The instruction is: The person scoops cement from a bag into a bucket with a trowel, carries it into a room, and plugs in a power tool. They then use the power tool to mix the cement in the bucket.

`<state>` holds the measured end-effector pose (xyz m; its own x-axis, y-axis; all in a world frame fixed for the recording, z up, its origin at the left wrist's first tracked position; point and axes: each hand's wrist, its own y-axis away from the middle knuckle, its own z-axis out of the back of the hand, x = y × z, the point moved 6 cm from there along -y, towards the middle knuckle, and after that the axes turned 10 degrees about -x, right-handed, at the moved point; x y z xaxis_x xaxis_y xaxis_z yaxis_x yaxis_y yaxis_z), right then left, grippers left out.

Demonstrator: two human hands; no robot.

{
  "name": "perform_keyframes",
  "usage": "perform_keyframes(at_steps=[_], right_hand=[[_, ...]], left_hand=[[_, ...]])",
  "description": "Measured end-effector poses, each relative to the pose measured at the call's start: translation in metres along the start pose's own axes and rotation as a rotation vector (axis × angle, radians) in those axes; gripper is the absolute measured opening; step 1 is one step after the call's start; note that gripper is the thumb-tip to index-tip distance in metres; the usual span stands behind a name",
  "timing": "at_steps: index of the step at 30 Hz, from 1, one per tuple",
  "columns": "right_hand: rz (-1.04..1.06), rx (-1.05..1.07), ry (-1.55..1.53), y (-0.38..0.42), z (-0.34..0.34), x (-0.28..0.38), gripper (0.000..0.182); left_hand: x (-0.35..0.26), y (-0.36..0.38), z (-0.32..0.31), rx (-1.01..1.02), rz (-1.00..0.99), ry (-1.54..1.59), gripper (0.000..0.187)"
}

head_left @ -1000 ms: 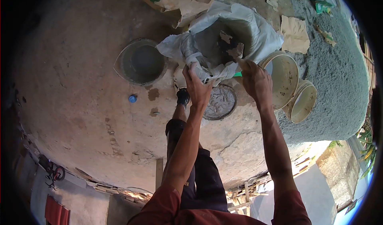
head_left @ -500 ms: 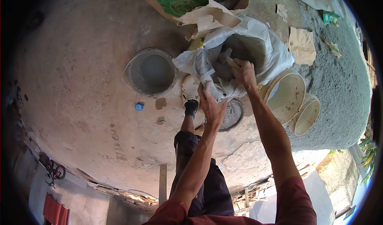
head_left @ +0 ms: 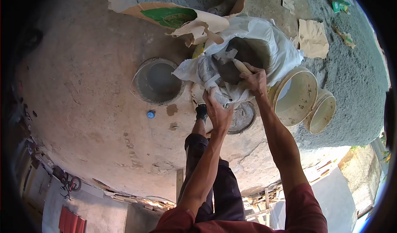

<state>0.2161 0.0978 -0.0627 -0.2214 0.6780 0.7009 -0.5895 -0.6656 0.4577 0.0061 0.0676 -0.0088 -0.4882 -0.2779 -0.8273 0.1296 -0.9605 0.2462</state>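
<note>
A white sack (head_left: 285, 47) stands with its mouth wide, grey powder (head_left: 247, 51) inside. My left hand (head_left: 219, 113) is closed on the crumpled near rim of the sack, thumb and fingers pinching the plastic. Inside the mouth, my right hand (head_left: 257, 81) wraps round a pale, rounded handle (head_left: 242, 66); the tool's working end is hidden among the plastic and powder. Just below the sack lies a round, grey-crusted lid or shallow pan (head_left: 243, 118), partly behind my left hand.
A bucket (head_left: 159, 81) with grey contents stands to the left, a blue cap (head_left: 151, 114) below it. On the right are two pale buckets (head_left: 296, 96) (head_left: 322, 114). A torn paper bag (head_left: 198, 24) of grey powder lies beyond the sack; a grey heap (head_left: 351, 88) spreads at right.
The view has shifted, showing more of the torn paper bag. My right hand has drawn back slightly, and more of the pale handle shows. My left hand keeps its hold on the rim.
</note>
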Motion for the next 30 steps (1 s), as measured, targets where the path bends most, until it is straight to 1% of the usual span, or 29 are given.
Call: perform_keyframes(at_steps=[4,7,10,12,13,18,22,25,27,30], right_hand=[[-0.051,-0.012,-0.116,0.004,-0.002,-0.007,0.053],[-0.034,-0.037,-0.081,0.015,0.009,0.003,0.052],[-0.066,-0.044,-0.048,0.036,0.025,0.006,0.051],[-0.054,-0.072,-0.276,0.049,0.031,0.001,0.051],[-0.053,-0.075,-0.278,0.057,0.036,0.002,0.051],[-0.167,-0.139,-0.381,0.093,0.063,0.01,0.051],[-0.119,-0.17,-0.414,0.118,0.088,0.008,0.051],[-0.147,-0.156,-0.372,0.144,0.108,0.004,0.052],[-0.061,-0.212,-0.44,0.163,0.123,0.006,0.051],[-0.084,-0.221,-0.422,0.199,0.147,-0.001,0.05]], left_hand=[[-0.002,-0.001,-0.001,0.027,0.011,-0.035,0.095],[-0.006,-0.002,0.004,0.083,-0.051,-0.095,0.096],[-0.004,-0.002,0.007,0.109,-0.064,-0.108,0.095],[-0.002,-0.002,0.007,0.126,-0.065,-0.104,0.096],[-0.001,-0.002,0.006,0.136,-0.062,-0.097,0.097],[-0.002,-0.004,0.003,0.098,-0.139,-0.122,0.101],[-0.004,-0.001,0.006,0.069,-0.161,-0.159,0.107],[-0.002,0.001,0.006,0.071,-0.144,-0.18,0.109],[-0.003,0.002,0.007,0.065,-0.143,-0.182,0.109],[-0.005,-0.001,0.006,0.039,-0.159,-0.218,0.111]])
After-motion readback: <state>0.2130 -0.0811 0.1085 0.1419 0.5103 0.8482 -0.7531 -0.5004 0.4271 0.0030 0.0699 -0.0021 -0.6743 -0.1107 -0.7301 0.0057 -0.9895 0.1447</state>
